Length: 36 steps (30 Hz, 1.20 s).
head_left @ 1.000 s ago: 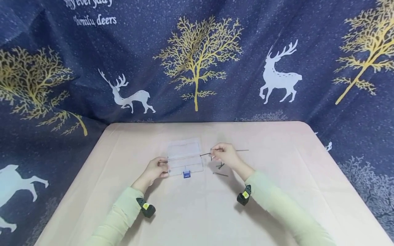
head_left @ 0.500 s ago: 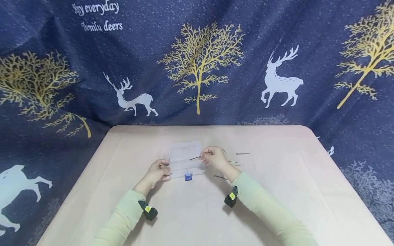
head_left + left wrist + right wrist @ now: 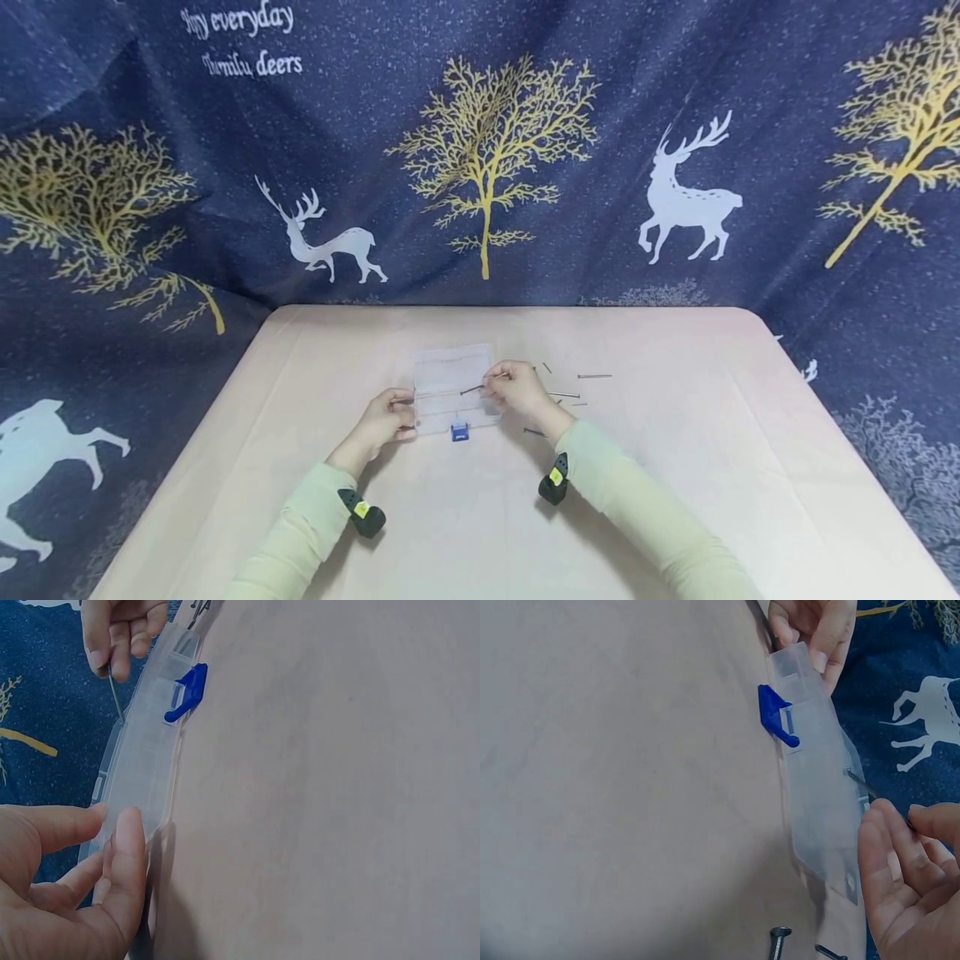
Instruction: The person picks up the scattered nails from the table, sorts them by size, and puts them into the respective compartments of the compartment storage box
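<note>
A clear plastic box [image 3: 450,368] with a blue latch [image 3: 460,432] lies on the table, its lid swung up at the back. My left hand [image 3: 381,423] holds the box's left end between thumb and fingers. Over the box's right half, my right hand [image 3: 516,390] pinches a thin dark nail [image 3: 471,389], whose free end points left above the box. In the right wrist view the nail [image 3: 861,782] slants across the box's back edge. The box's inside is too hazy to make out.
Several loose nails of different sizes lie on the table right of the box, among them a long nail [image 3: 595,376] and a thick-headed nail [image 3: 778,941]. Part of this group is behind my right hand. A dark blue patterned cloth [image 3: 330,125] hangs behind the table [image 3: 675,467].
My right hand has carried the nail leftward from the loose nails to above the box, then only slightly further. My left hand stays at the box's left end. The head view has shifted a little.
</note>
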Motion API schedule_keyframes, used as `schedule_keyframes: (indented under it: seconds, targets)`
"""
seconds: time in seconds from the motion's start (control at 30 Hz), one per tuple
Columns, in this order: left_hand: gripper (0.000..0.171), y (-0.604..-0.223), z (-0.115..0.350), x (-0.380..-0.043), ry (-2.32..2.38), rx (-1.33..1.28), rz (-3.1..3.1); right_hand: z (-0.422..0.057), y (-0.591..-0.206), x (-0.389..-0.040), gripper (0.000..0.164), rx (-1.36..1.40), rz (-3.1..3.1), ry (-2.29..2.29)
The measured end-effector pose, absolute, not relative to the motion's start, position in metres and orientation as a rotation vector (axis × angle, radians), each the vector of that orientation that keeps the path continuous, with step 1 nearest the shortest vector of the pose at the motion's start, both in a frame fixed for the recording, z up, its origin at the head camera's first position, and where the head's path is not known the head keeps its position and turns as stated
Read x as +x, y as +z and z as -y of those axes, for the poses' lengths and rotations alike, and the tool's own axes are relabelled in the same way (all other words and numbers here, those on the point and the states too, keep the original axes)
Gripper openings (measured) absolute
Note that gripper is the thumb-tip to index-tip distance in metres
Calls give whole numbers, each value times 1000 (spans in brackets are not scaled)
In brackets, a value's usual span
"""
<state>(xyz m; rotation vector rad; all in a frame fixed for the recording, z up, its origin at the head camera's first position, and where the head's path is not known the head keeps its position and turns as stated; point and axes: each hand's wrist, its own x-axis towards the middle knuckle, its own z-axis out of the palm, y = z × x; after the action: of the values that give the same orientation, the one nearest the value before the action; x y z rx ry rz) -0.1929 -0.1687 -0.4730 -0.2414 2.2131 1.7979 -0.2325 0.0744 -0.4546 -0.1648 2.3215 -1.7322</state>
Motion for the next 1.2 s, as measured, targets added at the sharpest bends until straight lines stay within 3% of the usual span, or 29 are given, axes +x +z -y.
schedule_keyframes:
  seconds: [0.2, 0.7, 1.2]
  targets:
    - [49, -478, 166, -194, 1829, -246, -2193, -75, -467, -237, 14, -89, -2303, -1740]
    - [50, -481, 168, -192, 1803, -231, -2225, -92, -456, -221, 21, -166, -2372, -1820]
    - [46, -478, 172, -188, 1865, -76, -2248, -126, -455, -214, 18, -339, -2918, -1444]
